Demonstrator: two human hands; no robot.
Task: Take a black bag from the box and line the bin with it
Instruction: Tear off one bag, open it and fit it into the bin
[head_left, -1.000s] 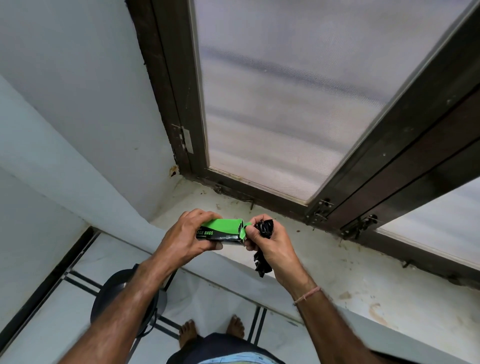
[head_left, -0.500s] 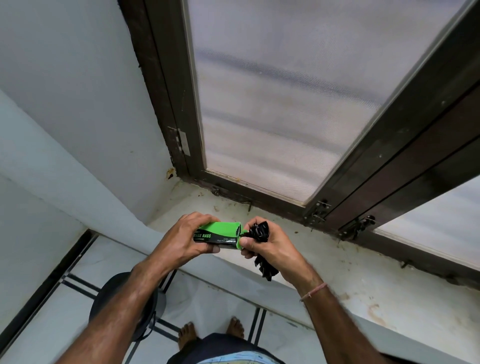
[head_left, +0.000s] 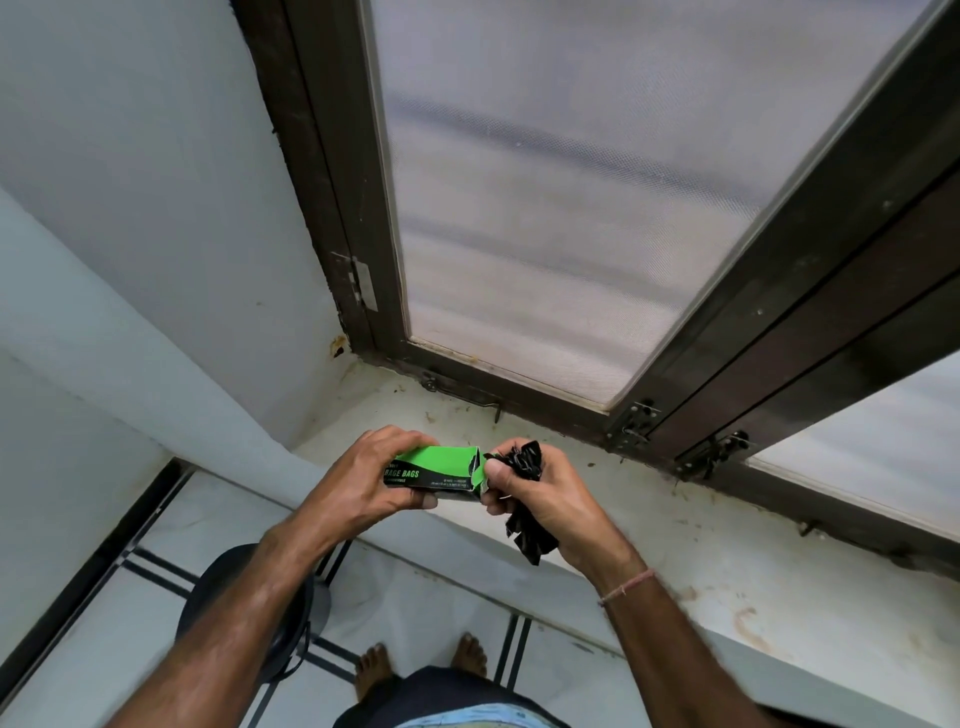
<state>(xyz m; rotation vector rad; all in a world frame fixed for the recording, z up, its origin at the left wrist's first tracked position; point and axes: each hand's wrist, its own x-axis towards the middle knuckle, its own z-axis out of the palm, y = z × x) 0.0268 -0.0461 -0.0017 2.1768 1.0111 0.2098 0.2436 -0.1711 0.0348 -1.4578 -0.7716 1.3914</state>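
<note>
The green box (head_left: 441, 467) is the reference point; it is held in the air above the near edge of the stained window sill (head_left: 727, 545), long axis roughly level, with its right end open and a torn flap showing. White lettering on its black side panel reads "BAGE BAGS"; the smaller print is too fine to read. The left hand (head_left: 363, 483) is wrapped around the box's left half, fingers over the top face and thumb beneath, a firm closed grip. Immediately right of the box's open end, the right hand (head_left: 545, 499) is closed around the black bag (head_left: 524, 462). The bag is crumpled; one bunch projects above the fist at the box mouth, and a second length hangs below the palm, lower right of the box. Whether any part of the bag remains inside the box cannot be determined. A thin pink thread band (head_left: 626, 587) circles the right wrist. Below and left of the box, on the tiled floor, stands a dark round bin (head_left: 218, 597), largely masked by the left forearm; its interior cannot be assessed. Bare feet (head_left: 374, 670) are visible on the floor directly below the box. Above and right of the box, a dark-framed window (head_left: 571, 208) with frosted panes fills the view.
</note>
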